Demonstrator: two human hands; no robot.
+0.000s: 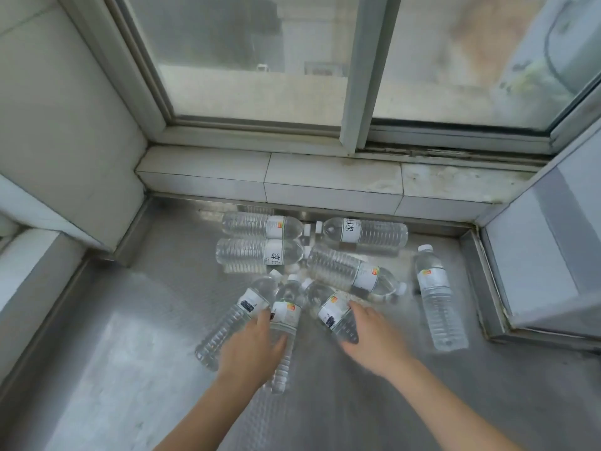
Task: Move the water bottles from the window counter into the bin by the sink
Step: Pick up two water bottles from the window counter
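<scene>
Several clear water bottles with white labels lie on the steel window counter (130,320). My left hand (250,349) wraps over the middle bottle (287,312) of a near fan of three, fingers on its left side, thumb on its right. Beside that hand lies the left bottle (227,323). My right hand (374,336) clasps the lower body of the right bottle (333,310), fingers over the top and thumb at the base. Both held bottles still rest on the counter. The bin and sink are out of view.
More bottles lie further back: two stacked at the left (260,226) (257,252), one near the sill (367,234), one slanted (354,271), one alone at the right (435,294). A tiled sill (325,177) and window close the back; walls flank both sides.
</scene>
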